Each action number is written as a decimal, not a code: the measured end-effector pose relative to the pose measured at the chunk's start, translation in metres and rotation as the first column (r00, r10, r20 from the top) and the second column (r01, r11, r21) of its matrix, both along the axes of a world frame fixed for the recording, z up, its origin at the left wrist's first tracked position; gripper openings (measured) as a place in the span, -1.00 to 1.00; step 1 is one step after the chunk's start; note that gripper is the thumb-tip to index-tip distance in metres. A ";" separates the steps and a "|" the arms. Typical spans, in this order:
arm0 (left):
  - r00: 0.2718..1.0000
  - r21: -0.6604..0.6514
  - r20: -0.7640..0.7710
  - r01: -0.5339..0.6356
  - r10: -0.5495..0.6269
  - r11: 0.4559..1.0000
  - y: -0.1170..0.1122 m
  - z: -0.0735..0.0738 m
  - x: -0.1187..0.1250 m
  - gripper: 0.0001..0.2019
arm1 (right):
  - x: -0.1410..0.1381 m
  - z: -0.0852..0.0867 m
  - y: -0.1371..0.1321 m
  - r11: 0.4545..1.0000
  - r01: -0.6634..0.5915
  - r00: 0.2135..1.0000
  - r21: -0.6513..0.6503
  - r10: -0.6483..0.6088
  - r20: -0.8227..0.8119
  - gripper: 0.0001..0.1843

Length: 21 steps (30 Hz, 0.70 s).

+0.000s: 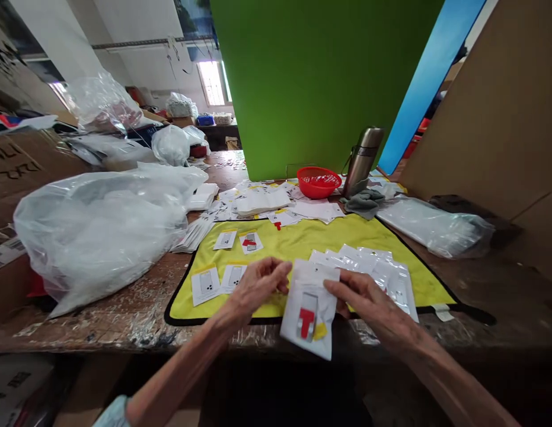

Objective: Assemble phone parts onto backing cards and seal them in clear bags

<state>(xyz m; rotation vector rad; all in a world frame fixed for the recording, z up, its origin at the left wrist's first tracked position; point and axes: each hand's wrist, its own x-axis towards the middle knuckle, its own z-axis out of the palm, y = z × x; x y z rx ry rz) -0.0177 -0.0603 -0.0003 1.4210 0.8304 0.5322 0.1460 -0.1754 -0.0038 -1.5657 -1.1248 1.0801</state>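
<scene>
My right hand [362,296] pinches the upper right edge of a small clear-fronted pouch [297,302]. Inside it show a white card printed with a phone, a red T-shaped piece [307,322] and a yellow piece [319,331]. The pouch tilts over the table's front edge. Just left of it is my left hand [262,286], loosely curled with the thumb apart, nothing visible in it. Beside my right hand, several similar pouches [382,270] overlap on a yellow cloth [293,240]. Cards [206,286] lie to the left, one bearing a red piece [249,242].
A big translucent bag [107,219] fills the left side. Behind the cloth are stacked white cards [262,200], a red basket [319,182], a steel flask [363,160] and a grey cloth [363,203]. A plastic-wrapped bundle [436,228] lies right; a green panel [320,83] stands behind.
</scene>
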 end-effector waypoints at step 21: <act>0.540 0.669 -0.700 0.266 0.468 0.694 0.094 -0.015 -0.015 -0.73 | 0.000 0.011 0.107 0.955 -0.293 0.650 -0.035 0.226 0.726 -0.78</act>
